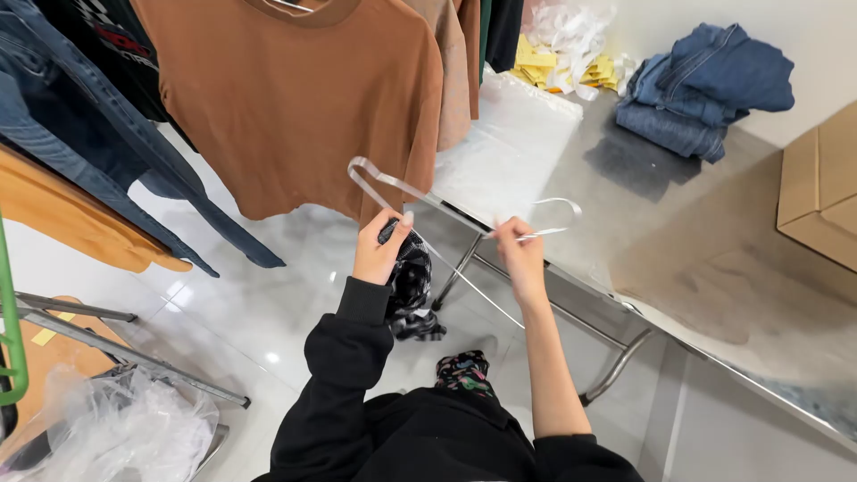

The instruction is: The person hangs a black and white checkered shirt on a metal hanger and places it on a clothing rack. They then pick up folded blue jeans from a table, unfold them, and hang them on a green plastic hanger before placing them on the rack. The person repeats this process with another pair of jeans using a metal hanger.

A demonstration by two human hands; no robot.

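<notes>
A clear plastic hanger is held between both hands in front of me. My left hand grips its shoulder end together with a dark patterned garment that hangs down from that hand. My right hand pinches the hanger near its hook, beside the edge of the steel table. A brown T-shirt hangs on the rack just beyond the hanger.
Jeans, an orange garment and more clothes hang at left. On the table lie a clear plastic bag, folded jeans, yellow and white scraps and a cardboard box. Crumpled plastic sits at lower left.
</notes>
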